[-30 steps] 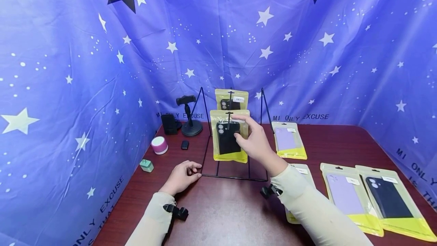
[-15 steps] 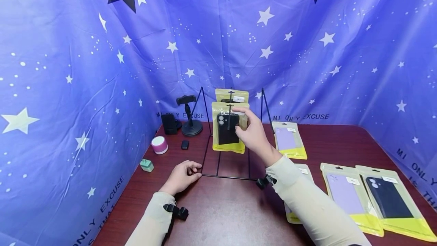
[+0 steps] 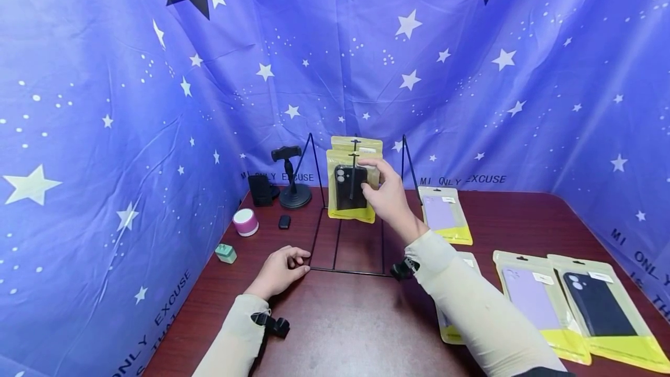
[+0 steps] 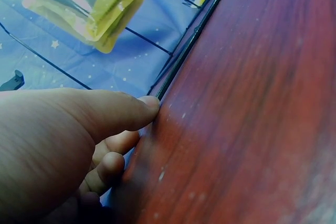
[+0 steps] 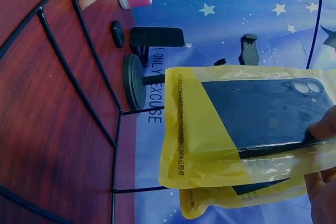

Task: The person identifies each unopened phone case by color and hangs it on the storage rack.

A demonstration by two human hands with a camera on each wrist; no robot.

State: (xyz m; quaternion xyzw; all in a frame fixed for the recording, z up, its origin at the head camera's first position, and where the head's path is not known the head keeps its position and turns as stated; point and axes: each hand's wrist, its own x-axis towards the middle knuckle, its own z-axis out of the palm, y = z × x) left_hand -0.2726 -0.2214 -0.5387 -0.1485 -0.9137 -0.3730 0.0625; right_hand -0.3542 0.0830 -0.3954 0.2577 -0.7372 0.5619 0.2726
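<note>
In the head view my right hand (image 3: 389,198) holds a yellow-edged clear pouch with a black phone case (image 3: 345,191) by its right side, thumb on the front. The hook (image 3: 353,178) of a black wire display rack (image 3: 361,273) sticks out through the pouch's top hole. Right behind hangs a second such pouch (image 3: 342,142), mostly covered. My left hand (image 3: 277,272) pinches the rack's front left corner at the tabletop. The left wrist view has the thumb (image 4: 139,109) against the wire, other fingers curled below. Both pouches appear from the side in the right wrist view.
On the right lie pouches with lilac cases (image 3: 439,211) and a black case (image 3: 599,304); another is partly under the right forearm. On the left stand a phone stand (image 3: 295,194), a pink-white cylinder (image 3: 245,223), a green block (image 3: 225,253) and a small black item (image 3: 284,222).
My right hand has moved the front pouch up and back along the hook, nearer the rear pouch, which it now covers more. The left hand has stayed at the rack's corner.
</note>
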